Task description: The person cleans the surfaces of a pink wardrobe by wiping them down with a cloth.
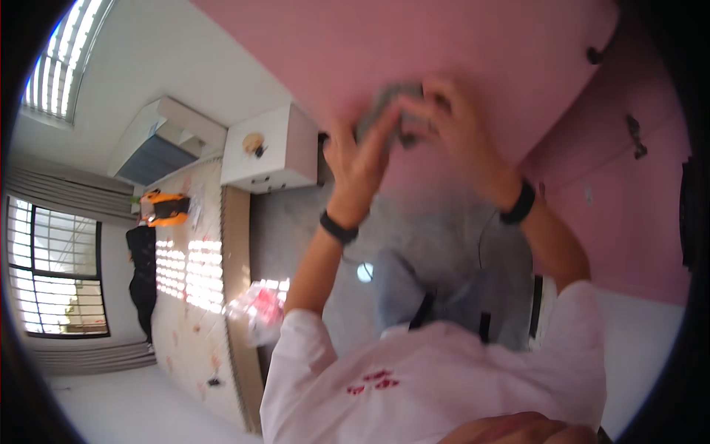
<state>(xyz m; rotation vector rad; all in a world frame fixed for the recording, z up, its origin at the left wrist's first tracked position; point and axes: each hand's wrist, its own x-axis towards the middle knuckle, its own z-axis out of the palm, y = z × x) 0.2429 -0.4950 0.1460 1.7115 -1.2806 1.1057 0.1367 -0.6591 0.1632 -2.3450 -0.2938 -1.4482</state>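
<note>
A small grey-green object (386, 100) with dark parts lies between my hands, in front of a broad pink surface (444, 37). It is too blurred to identify. My left hand (356, 161) has its thumb and fingers around the object's left side. At the right, my right hand (462, 129) has bent fingers close to the object's right side. Motion smears those fingers, and whether they grip it is unclear. Both wrists wear black bands.
A white cabinet (274, 148) stands left of the hands. Further left are a bed (177, 325), an orange-and-black item (164, 209) and a barred window (63, 270). A plastic bag (260, 311) sits by the bed. Dark fittings (634, 137) show at right.
</note>
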